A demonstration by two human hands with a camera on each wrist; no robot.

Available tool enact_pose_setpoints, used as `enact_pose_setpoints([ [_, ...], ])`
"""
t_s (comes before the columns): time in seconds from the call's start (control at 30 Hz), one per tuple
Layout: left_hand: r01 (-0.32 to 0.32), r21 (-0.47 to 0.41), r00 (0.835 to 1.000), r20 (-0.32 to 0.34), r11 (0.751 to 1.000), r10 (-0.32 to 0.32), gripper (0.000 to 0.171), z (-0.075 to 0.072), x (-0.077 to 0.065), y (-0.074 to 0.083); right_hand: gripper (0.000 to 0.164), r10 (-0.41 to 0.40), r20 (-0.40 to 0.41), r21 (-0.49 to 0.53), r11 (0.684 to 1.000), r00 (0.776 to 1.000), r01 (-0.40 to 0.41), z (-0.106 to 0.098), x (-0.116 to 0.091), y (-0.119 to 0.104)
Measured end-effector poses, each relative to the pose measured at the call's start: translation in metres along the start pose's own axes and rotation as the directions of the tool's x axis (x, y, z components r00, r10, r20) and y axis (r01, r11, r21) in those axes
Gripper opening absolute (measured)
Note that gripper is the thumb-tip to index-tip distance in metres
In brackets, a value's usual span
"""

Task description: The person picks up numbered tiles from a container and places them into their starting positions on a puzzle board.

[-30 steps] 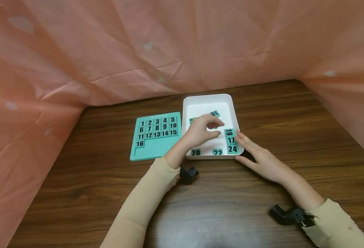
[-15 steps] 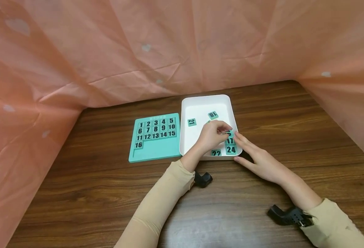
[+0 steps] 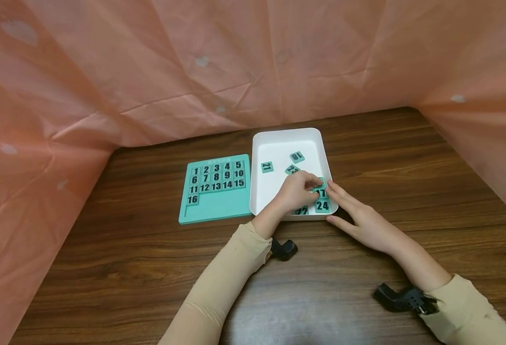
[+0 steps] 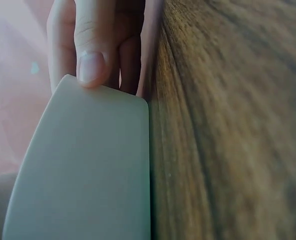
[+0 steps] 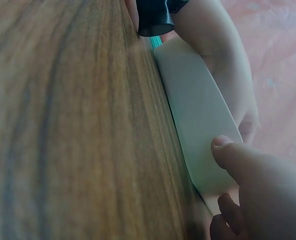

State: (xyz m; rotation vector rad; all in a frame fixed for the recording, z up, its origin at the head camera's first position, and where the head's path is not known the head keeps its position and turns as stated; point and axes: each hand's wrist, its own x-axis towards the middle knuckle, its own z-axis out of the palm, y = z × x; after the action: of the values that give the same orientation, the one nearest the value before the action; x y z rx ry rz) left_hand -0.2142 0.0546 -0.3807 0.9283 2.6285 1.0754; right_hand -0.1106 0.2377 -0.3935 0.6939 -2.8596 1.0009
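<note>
A white tray (image 3: 259, 191) holds several green number tiles. My left hand (image 3: 296, 189) reaches into it, fingers and thumb bent down at the 19 tile (image 3: 321, 181), which they mostly cover. I cannot tell whether they pinch it. Below lie the 17 tile (image 3: 321, 193) and 24 tile (image 3: 322, 206). My right hand (image 3: 366, 225) rests at the tray's near right corner, fingers fairly straight along the side. In the right wrist view its thumb (image 5: 225, 145) touches the front wall (image 5: 198, 115). The left wrist view shows that thumb (image 4: 91, 67) at the corner.
Left of the tray lies a green number board (image 3: 216, 206) with tiles 1 to 16 set in rows. Loose in the tray are the 18 tile (image 3: 297, 156), 21 tile (image 3: 267, 166), 23 tile (image 3: 292, 169) and 22 tile (image 3: 302, 211). A pink curtain (image 3: 218, 72) hangs behind the wooden table (image 3: 128, 249).
My left hand has moved right, from the tray's middle to the 19 tile, uncovering the 21 and 23 tiles and hiding the 20 tile. The right hand has stayed at the corner.
</note>
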Motion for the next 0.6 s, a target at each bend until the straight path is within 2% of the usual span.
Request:
enact_pose_setpoints([
  [0.13,-0.019,0.063,1.0,0.013,0.998,0.018,0.027,-0.0001,-0.0006,0.0,0.065,-0.009,-0.006,-0.007,1.0,1.0,0.009,0.0003,0.0005,0.0],
  [0.6,-0.016,0.083,1.0,0.001,0.996,0.016,0.025,0.0018,0.0013,-0.0047,0.065,0.021,-0.007,-0.013,1.0,1.0,-0.021,0.0027,0.0019,0.0014],
])
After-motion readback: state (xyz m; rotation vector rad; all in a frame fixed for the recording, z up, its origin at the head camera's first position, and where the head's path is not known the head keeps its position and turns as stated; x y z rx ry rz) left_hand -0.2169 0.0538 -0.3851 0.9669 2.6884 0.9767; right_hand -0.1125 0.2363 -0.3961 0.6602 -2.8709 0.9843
